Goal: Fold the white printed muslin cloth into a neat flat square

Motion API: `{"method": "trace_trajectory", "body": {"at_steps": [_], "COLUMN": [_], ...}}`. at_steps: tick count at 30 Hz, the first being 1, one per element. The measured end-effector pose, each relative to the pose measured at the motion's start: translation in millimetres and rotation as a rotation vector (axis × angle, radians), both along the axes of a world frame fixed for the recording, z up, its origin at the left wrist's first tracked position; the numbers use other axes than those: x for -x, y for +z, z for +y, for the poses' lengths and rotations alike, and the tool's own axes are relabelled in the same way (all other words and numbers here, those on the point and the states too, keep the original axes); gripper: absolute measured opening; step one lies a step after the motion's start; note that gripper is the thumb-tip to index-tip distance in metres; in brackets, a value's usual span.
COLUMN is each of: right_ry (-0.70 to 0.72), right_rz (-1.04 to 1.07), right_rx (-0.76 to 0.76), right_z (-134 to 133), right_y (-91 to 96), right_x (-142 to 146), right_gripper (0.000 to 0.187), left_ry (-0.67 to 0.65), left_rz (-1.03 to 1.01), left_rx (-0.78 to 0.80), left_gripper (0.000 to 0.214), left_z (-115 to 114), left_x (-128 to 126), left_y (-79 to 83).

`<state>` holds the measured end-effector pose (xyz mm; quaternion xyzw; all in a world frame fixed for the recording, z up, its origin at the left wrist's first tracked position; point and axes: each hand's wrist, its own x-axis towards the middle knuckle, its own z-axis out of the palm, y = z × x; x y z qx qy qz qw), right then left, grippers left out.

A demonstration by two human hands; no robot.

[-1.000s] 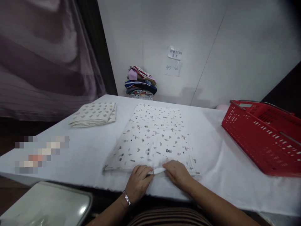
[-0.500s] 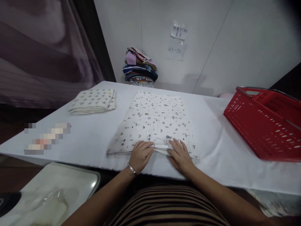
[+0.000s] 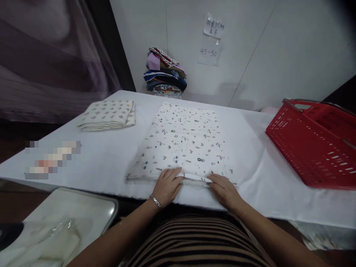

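Left hand and right hand, set apart, backs upward, forearms angling inward, each pinch the near edge of the printed cloth, which lies folded flat mid-table on the white-covered table.

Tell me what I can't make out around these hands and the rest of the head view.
Head view, now:
Palms of the bare left hand and bare right hand: hidden by their own backs.
Underside of the flat white cloth with small printed figures: hidden by its top layer.
Right end of the red perforated plastic basket: cut off by the edge.
Pixelated slanted item: masked by blocks.
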<state>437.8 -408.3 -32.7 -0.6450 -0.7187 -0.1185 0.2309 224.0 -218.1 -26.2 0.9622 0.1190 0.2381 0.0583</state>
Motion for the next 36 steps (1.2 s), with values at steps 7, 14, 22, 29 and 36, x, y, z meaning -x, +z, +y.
{"method": "trace_trajectory", "body": {"at_steps": [7, 14, 22, 29, 36], "right_ry": [-0.011, 0.033, 0.07, 0.04, 0.016], "right_rz": [0.027, -0.025, -0.058, -0.06, -0.005], "right_rx": [0.051, 0.013, -0.019, 0.034, 0.052], "right_z": [-9.3, -8.2, -5.2, -2.9, -1.9], "right_y": [0.5, -13.4, -11.2, -9.5, -3.3], "right_x": [-3.1, -7.8, -7.7, -2.9, 4.5], "right_gripper": [0.019, 0.018, 0.019, 0.019, 0.021], "left_ry": [0.171, 0.407, 0.508, 0.368, 0.347], "left_rz": [0.05, 0.07, 0.037, 0.039, 0.054], "left_rx": [-0.049, -0.106, -0.195, -0.17, -0.201], "left_gripper": [0.015, 0.018, 0.014, 0.02, 0.016], "left_z": [16.4, 41.4, 68.2, 81.5, 91.2], "left_x": [17.6, 52.4, 103.6, 114.4, 119.4], "left_y": [2.6, 5.0, 1.9, -5.5, -8.3]}}
